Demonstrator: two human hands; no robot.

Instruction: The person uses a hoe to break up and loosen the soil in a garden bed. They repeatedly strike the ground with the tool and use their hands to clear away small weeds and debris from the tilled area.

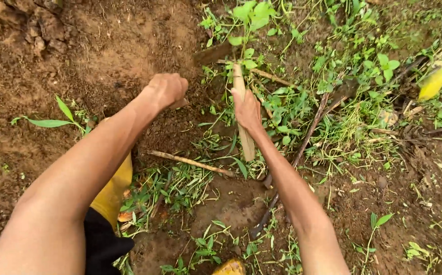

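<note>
The wooden handle (242, 109) stands near the centre of the view, running from the weeds at the top down toward the person, pale, smooth and slightly flattened. Its far end meets a dark flat piece (211, 53) among the leaves, probably a tool blade, though foliage hides the joint. The right hand (247, 109) grasps the handle at mid-length, fingers wrapped around it. The left hand (167, 90) is clenched into a fist just left of the handle, over bare soil; whether it encloses anything cannot be determined.

Risks, as judged from this position:
- The grip is single-handed. A hard pull could twist the handle in the palm.
- The yellow boot (113, 191) stands close below the working area. A blade slipping out of the ground could travel toward it.
- A thin stick (190, 163) and a dark stem (302, 147) lie across the patch and could snag the tool.

The soil (103, 40) is reddish brown, moist and crumbly, with clods at upper left. The weeds (292, 102) are soft, broad-leaved and dense.
</note>
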